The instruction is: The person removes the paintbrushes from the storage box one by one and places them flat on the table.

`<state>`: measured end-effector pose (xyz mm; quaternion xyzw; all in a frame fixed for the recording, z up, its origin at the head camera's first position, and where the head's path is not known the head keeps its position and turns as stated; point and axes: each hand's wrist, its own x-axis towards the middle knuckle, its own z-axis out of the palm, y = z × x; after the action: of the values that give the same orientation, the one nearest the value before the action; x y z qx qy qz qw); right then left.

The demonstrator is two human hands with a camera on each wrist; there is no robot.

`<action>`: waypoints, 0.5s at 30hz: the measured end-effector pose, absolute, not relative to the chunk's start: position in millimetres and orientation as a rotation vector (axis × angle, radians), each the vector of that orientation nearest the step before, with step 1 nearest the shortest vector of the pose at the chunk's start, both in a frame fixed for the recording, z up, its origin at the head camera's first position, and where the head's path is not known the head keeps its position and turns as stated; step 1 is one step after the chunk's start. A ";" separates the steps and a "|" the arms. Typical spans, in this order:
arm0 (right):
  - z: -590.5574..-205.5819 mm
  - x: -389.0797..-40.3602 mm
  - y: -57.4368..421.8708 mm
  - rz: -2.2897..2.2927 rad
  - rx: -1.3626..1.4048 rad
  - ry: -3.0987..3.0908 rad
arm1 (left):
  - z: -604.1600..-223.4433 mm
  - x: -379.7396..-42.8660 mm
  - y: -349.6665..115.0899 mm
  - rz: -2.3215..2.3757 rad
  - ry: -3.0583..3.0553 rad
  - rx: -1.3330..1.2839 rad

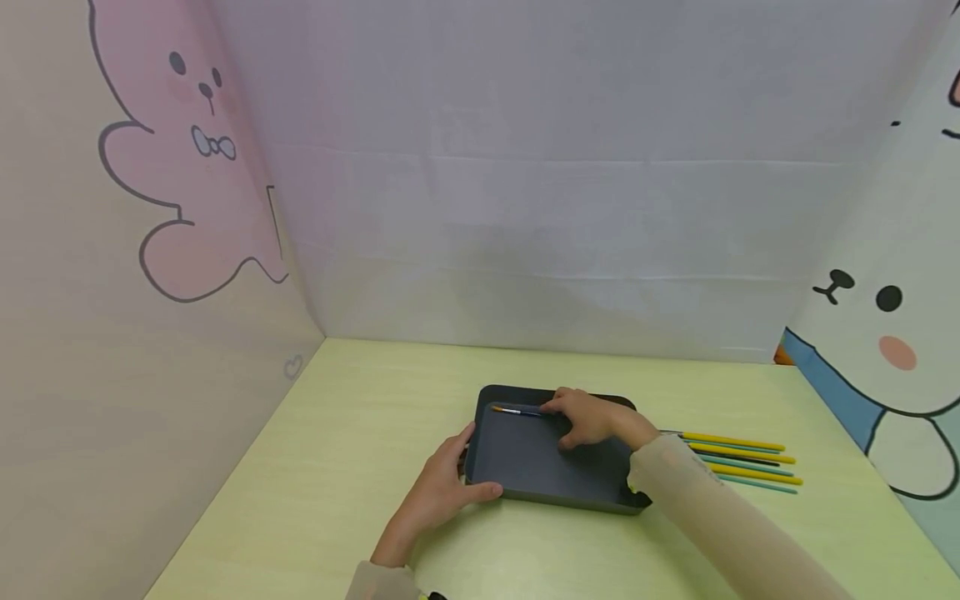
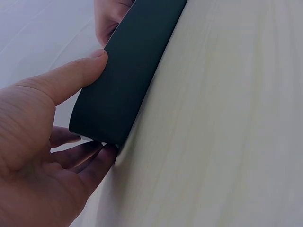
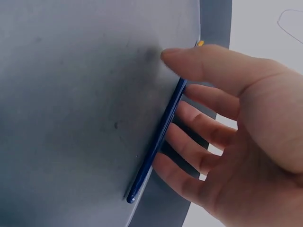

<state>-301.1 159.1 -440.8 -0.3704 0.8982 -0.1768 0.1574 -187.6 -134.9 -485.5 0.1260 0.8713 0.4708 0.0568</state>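
Observation:
A dark grey rectangular tray lies on the table. At its near left corner my left hand holds it, the thumb against the near wall and the other fingers around the left side. Along the far wall inside lies a paintbrush with a dark blue handle, its orange-brown bristles pointing left. My right hand reaches into the tray over this brush. In the right wrist view, loosely bent fingers touch the handle from the wall side, while the thumb stands apart above the tray floor.
Right of the tray, several thin brushes with yellow, teal and black handles lie side by side on the pale yellow table; the right sleeve hides their left ends. Fabric walls with cartoon animals enclose the back and sides.

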 end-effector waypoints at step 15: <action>-437.1 -302.8 158.4 -0.508 -1.079 2.532 | -483.9 -186.5 -133.4 1.448 2.634 0.384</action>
<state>-302.8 158.4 -437.1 -0.3798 0.8915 -0.1789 0.1704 -186.5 -133.4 -483.9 0.1264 0.8680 0.4770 0.0556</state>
